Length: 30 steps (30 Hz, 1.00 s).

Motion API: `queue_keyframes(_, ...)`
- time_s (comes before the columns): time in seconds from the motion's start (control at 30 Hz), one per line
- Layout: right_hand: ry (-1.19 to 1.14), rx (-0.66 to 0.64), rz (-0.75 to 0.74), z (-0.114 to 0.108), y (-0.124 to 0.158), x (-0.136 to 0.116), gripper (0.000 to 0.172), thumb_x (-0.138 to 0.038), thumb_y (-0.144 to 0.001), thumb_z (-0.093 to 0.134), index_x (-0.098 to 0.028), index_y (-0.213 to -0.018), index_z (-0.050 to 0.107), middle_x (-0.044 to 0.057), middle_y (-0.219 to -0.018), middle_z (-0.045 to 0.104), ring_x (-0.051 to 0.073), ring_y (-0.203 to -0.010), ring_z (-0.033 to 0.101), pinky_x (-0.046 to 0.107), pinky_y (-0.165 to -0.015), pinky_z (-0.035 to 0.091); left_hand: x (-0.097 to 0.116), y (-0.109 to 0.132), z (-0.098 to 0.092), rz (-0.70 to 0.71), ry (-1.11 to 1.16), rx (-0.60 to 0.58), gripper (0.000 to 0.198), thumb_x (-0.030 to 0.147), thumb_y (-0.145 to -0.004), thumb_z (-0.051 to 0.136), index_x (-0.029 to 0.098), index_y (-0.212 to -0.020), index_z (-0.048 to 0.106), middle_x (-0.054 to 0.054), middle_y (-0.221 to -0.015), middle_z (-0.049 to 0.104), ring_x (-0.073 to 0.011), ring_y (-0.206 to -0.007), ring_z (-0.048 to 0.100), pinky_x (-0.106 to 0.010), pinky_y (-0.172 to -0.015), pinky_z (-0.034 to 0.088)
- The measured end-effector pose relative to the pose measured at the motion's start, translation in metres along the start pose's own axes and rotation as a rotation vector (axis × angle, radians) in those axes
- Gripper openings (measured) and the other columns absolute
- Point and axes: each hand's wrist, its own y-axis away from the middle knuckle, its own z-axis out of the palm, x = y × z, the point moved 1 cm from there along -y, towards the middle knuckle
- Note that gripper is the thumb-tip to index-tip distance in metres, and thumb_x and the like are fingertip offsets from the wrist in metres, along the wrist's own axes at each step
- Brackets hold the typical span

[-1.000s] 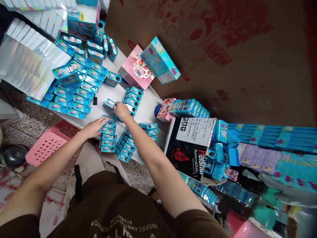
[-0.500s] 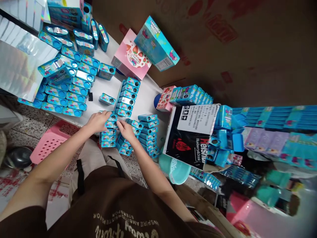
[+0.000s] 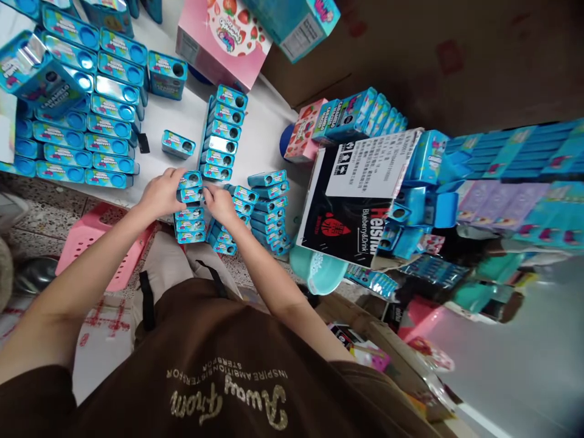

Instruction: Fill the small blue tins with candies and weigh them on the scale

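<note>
My left hand (image 3: 159, 191) is closed around the left side of small blue candy boxes (image 3: 190, 194) at the table's front edge. At their right end is my right hand (image 3: 219, 204), its thumb and fingers pinched together on the end of one box. A short row of the same boxes (image 3: 190, 225) lies just below my hands. Behind them stands a neat column of boxes (image 3: 222, 131) with dark round openings. To the right, two slanting columns of boxes (image 3: 270, 207) lean close together. One single box (image 3: 178, 144) sits alone beyond my left hand.
Many blue boxes (image 3: 107, 128) fill the table's left side. A pink strawberry carton (image 3: 223, 42) stands at the back. On the right are a black-and-white carton (image 3: 351, 207), a turquoise basin (image 3: 326, 274) and stacked packs. A pink perforated stool (image 3: 100, 249) is below the table.
The view has tilted and shifted, so the table sits higher and nearer. My hands stay at the same boxes, with little visible movement.
</note>
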Motion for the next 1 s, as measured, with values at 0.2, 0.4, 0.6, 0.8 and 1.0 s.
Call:
queue_keyframes(0.2,-0.006,0.043,-0.029,-0.002,0.009,0.005,0.037,-0.027,-0.096,0.032,-0.014,-0.119,0.058,0.010,-0.114,0.065,0.020,-0.106,0.059,0.027,-0.091,0.041,-0.004,0.006,0.011,0.046,0.128,0.061,0.078,0.029,-0.064,0.067,0.018,-0.135,0.035,-0.010,-0.133,0.046,-0.0293,-0.122,0.047,-0.036,-0.098,0.042)
queue_keyframes(0.4,0.069,-0.032,0.000,-0.005,0.008,0.002,0.037,-0.030,-0.094,0.035,-0.017,-0.123,0.056,0.009,-0.105,0.068,0.023,-0.097,0.063,0.031,-0.087,0.044,-0.013,0.000,0.017,0.068,0.177,0.053,0.080,0.030,-0.063,0.066,0.016,-0.136,0.035,-0.011,-0.134,0.045,-0.0278,-0.123,0.046,-0.035,-0.100,0.040)
queue_keyframes(0.6,0.204,-0.062,-0.013,0.000,0.003,-0.018,0.034,-0.025,-0.092,0.036,-0.013,-0.110,0.061,0.015,-0.104,0.068,0.027,-0.096,0.063,0.034,-0.085,0.046,-0.032,-0.011,0.009,0.119,0.251,-0.020,0.074,0.048,-0.066,0.064,0.014,-0.129,0.044,-0.010,-0.125,0.055,-0.0253,-0.112,0.053,-0.036,-0.096,0.042)
queue_keyframes(0.8,0.194,-0.061,0.019,0.007,0.000,-0.018,0.035,-0.028,-0.093,0.034,-0.015,-0.112,0.059,0.014,-0.101,0.069,0.026,-0.093,0.065,0.032,-0.081,0.047,-0.035,-0.014,0.009,0.119,0.098,0.046,0.053,0.044,-0.080,0.054,0.019,-0.126,0.051,-0.009,-0.118,0.060,-0.0236,-0.107,0.057,-0.033,-0.093,0.043)
queue_keyframes(1.0,0.117,-0.036,0.056,0.014,0.001,-0.009,0.034,-0.034,-0.094,0.037,-0.017,-0.117,0.055,0.011,-0.101,0.069,0.024,-0.095,0.065,0.030,-0.082,0.046,-0.007,-0.007,-0.006,0.011,-0.206,-0.047,0.048,0.043,-0.083,0.054,0.024,-0.128,0.049,-0.011,-0.107,0.059,-0.0270,-0.097,0.061,-0.033,-0.082,0.046)
